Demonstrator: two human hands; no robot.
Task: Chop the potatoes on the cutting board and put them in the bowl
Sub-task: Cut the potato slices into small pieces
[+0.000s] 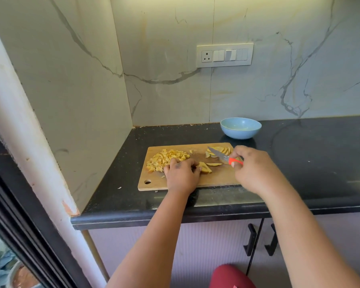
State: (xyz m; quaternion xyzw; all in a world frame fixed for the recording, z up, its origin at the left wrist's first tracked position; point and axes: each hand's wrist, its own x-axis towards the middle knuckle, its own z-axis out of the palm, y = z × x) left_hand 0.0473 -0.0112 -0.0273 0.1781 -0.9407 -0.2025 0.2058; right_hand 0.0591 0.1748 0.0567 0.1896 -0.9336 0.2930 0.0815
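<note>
On the cutting board (pixel 187 179), left fingers (pixel 192 164) curled over potato strips (pixel 205 167).

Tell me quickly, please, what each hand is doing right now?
Left hand: fingers curled on a potato slice, steadying it on the cutting board.
Right hand: grips the knife.

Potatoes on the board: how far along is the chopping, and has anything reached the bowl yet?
Done: a pile of diced potato sits on the left of the cutting board. In hand: the left hand steadies potato strips while the right hand holds the knife. Left: the slices at the board's far edge, and the blue bowl looks empty.
</note>
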